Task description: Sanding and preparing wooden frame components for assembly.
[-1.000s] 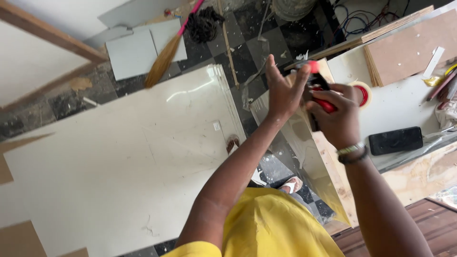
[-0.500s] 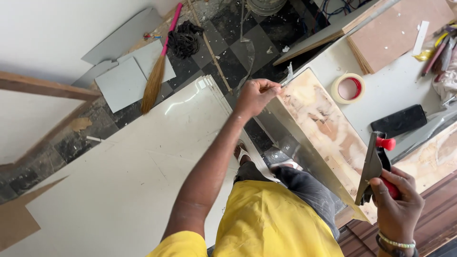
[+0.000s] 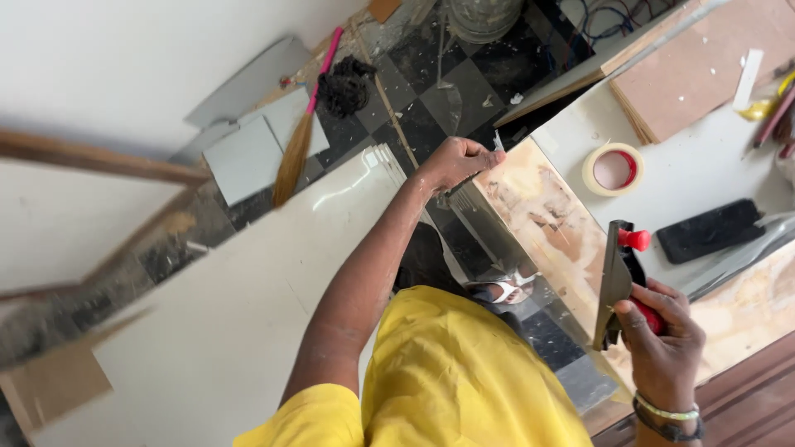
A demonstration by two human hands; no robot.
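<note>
1 tape roll [image 3: 613, 169] near right hand [image 3: 658, 335].

Bare white table [image 3: 704, 178] lies open between the ring of cream masking tape [image 3: 614, 170] and the flat black phone-like slab [image 3: 713, 231]. Stacked brown boards [image 3: 704, 70] block the far side. The red-handled plane [image 3: 623, 285] and upright glass sheet [image 3: 497, 223] crowd the near edge.
</note>
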